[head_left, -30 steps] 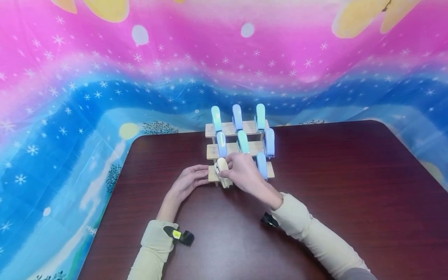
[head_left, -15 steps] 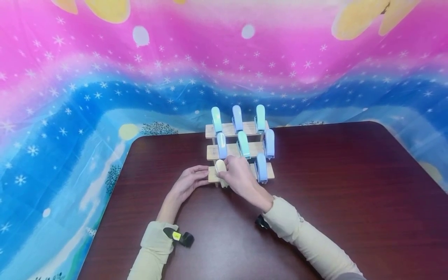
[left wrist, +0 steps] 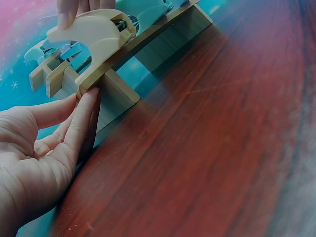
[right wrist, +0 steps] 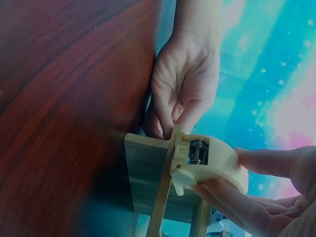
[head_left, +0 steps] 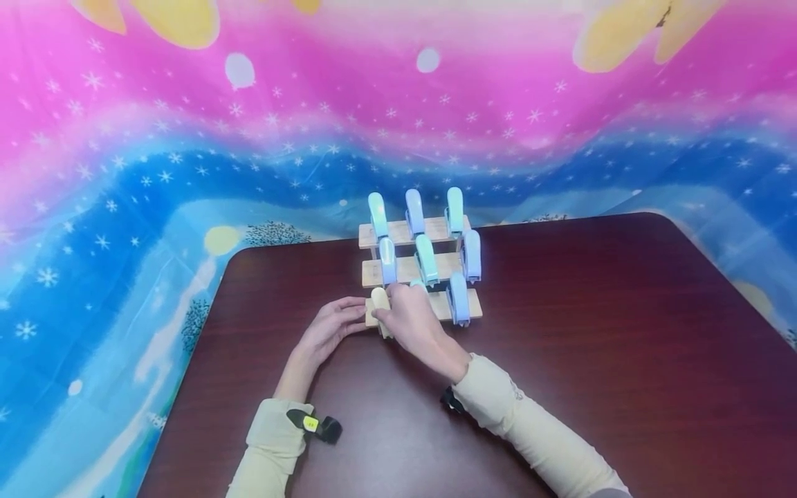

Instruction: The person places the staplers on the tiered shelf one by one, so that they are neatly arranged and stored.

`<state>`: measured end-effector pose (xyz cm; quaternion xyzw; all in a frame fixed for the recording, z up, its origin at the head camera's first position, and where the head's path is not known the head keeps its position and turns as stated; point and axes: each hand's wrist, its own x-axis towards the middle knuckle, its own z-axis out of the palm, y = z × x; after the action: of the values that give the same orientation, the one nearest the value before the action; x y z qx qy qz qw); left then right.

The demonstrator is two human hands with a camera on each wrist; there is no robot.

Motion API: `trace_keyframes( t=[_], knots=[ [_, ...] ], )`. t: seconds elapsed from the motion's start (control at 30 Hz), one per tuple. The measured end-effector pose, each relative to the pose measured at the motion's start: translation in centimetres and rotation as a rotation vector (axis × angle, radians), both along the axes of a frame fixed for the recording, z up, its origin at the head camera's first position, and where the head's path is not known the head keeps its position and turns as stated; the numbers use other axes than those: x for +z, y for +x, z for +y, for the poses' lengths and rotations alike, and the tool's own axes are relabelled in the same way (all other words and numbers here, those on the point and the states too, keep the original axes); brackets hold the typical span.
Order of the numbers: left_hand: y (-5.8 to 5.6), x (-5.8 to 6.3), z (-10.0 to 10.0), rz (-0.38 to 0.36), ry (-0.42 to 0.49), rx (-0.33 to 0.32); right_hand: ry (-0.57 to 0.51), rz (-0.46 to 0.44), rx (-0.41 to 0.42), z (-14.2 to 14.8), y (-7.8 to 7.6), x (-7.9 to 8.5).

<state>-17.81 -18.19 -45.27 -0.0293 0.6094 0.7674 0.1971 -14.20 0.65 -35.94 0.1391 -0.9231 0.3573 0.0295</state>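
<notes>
A three-step wooden rack (head_left: 473, 308) stands on the dark table, with several blue and green staplers (head_left: 459, 299) on its steps. My right hand (head_left: 407, 319) grips a cream stapler (head_left: 379, 299) and holds it on the left end of the lowest step (right wrist: 163, 195); thumb and fingers pinch its rounded top (right wrist: 217, 165). My left hand (head_left: 330, 325) rests on the table with straight fingers (left wrist: 81, 118) pressed against the rack's left end (left wrist: 111, 94). In the left wrist view the cream stapler (left wrist: 94, 32) sits on the step's edge.
The dark wooden table (head_left: 591, 332) stretches wide to the right and toward me. A pink and blue starry cloth (head_left: 156, 173) hangs behind and drapes past the table's left edge.
My right hand has lowered the cream stapler and shifted it slightly left onto the lowest step's left end. The left hand has stayed against the rack.
</notes>
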Motion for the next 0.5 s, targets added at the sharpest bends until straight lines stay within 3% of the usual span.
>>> trace_keyframes(
  t=[0.5],
  knots=[
    [-0.01, -0.1, 0.11, 0.005, 0.004, -0.001, 0.007, 0.003, -0.013, 0.29, -0.95, 0.27]
  ],
)
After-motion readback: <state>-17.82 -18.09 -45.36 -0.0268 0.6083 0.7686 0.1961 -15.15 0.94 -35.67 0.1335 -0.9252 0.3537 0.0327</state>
